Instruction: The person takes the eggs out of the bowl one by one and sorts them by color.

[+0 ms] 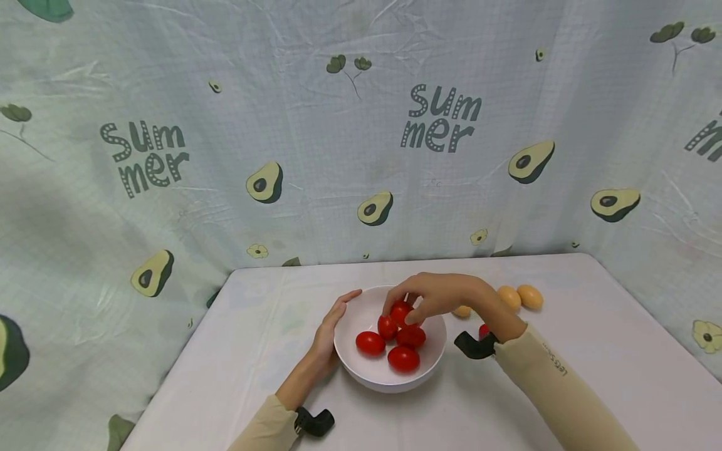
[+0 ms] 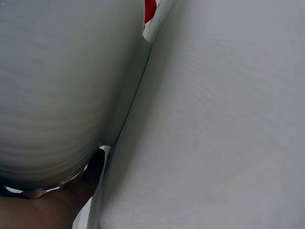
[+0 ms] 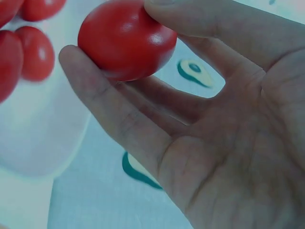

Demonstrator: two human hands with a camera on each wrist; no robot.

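A white bowl stands on the table with several red tomatoes inside. My left hand rests along the bowl's left side, its fingers extended against the outer wall near the rim. In the left wrist view, the bowl's pale wall fills the left side, and part of the hand touches it from below. Over the bowl's far right part, my right hand pinches one tomato between thumb and fingertips. Other tomatoes lie close to it in the bowl.
To the right of the bowl lie two yellow egg-shaped fruits, with another yellow one partly behind the right hand. A red piece shows beside the right wrist, mostly hidden. A printed curtain hangs behind the white table.
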